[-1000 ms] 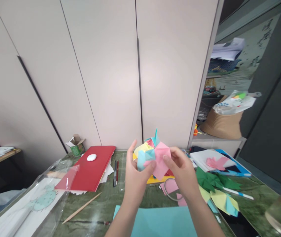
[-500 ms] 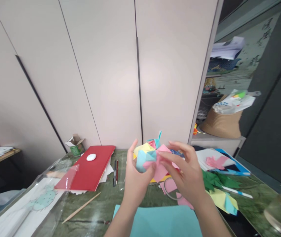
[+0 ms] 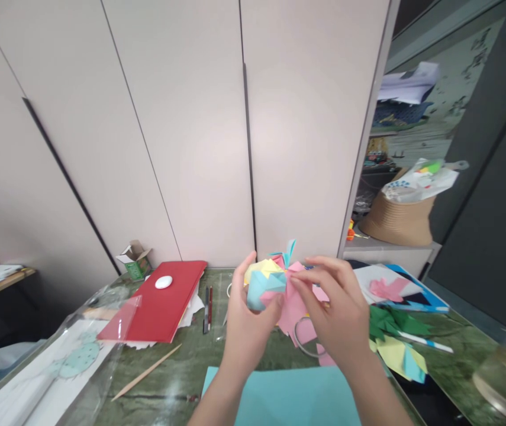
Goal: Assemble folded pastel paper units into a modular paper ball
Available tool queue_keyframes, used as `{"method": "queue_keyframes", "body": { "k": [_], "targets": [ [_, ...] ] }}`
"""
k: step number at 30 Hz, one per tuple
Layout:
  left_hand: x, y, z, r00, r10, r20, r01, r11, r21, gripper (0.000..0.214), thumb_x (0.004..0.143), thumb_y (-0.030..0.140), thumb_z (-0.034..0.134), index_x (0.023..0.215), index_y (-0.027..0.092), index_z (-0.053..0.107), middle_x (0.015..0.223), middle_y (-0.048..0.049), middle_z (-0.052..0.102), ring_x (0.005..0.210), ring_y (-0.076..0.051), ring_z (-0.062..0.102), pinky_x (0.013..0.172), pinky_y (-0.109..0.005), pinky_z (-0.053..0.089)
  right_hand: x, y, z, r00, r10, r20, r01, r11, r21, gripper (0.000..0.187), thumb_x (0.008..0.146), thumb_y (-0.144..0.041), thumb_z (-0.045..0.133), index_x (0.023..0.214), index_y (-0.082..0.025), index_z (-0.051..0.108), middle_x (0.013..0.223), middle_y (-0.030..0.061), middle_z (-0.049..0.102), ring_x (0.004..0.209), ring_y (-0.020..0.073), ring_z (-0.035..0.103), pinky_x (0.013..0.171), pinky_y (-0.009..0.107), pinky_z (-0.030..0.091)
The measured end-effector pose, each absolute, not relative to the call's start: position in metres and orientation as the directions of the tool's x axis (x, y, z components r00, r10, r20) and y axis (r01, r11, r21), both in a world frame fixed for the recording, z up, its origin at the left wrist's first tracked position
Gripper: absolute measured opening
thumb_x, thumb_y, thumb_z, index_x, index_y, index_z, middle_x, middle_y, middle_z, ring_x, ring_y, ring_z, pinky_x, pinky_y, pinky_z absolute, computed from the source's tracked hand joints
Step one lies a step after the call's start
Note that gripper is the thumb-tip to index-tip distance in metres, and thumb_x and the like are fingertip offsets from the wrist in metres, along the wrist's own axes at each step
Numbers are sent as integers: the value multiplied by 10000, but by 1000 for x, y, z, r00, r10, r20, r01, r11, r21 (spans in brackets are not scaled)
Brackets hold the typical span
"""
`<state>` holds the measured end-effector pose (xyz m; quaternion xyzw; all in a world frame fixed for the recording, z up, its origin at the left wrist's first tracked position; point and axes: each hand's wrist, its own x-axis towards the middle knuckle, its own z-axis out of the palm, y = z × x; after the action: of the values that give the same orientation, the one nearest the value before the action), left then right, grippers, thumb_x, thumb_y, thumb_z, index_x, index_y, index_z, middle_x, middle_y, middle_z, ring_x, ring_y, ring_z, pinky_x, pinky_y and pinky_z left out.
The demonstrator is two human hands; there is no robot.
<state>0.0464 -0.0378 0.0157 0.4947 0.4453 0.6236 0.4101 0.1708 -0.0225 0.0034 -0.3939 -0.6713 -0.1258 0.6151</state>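
Folded-paper model (image 3: 258,291), in turquoise, yellow and pink: held between the two hands, apparently clear of the surface, mid-frame.

Setting, by size. Pale cabinet doors (image 3: 190,148) stand behind. In front of them, a green marbled table (image 3: 188,358). On it, a turquoise sheet (image 3: 297,397) lies at the near side, below the wrists; a red folder (image 3: 146,313) lies off to the left, and crumpled green paper (image 3: 392,320) to the right.

Left hand (image 3: 249,322): cups the model from its left side, thumb pressed on the front near the pink, fingers reaching up and around behind; the hidden fingertips cannot be judged. Right hand (image 3: 340,307): thumb and forefinger pinching the upper edge of a pink flap (image 3: 292,312), the remaining fingers raised and loosely bent.

Finest detail: a thin turquoise tip (image 3: 290,253) stands upright at the top of the model.

Step in hand, as judged: adjusting the pink flap while the left hand anchors the body. The next move calls for a light fingertip grip on the flap and a steady left thumb, since hard pressure could crease or loosen neighbouring folds.
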Motion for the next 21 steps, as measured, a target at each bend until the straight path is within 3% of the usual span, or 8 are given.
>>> {"method": "queue_keyframes", "body": {
  "k": [9, 15, 21],
  "targets": [
    [49, -41, 17, -186, 950, 249, -69, -265, 962, 642, 666, 210, 652, 1269, 240, 433, 1051, -57, 574, 815, -150, 580, 714, -262, 495, 165, -23, 4, 21, 230, 973, 788, 595, -158, 115, 779, -70, 604, 851, -160, 601, 940, 77, 550, 886, 152, 561, 780, 290, 486],
    [47, -41, 15, -173, 946, 274, -45, -286, 957, 612, 677, 227, 642, 1257, 232, 445, 1069, -66, 588, 837, -173, 593, 731, -292, 495, 162, -25, 3, 0, 163, 987, 826, 556, -92, 135, 768, -73, 624, 871, -152, 589, 946, 80, 554, 893, 158, 566, 806, 290, 483],
    [47, -40, 14, -151, 940, 307, -39, -316, 948, 616, 625, 170, 661, 1212, 231, 483, 1200, -76, 548, 1008, -234, 562, 791, -315, 484, 160, -23, 0, -5, 163, 987, 838, 540, -84, 186, 789, -85, 596, 923, -213, 577, 958, 67, 557, 873, 171, 582, 796, 320, 500]
  ]
}}
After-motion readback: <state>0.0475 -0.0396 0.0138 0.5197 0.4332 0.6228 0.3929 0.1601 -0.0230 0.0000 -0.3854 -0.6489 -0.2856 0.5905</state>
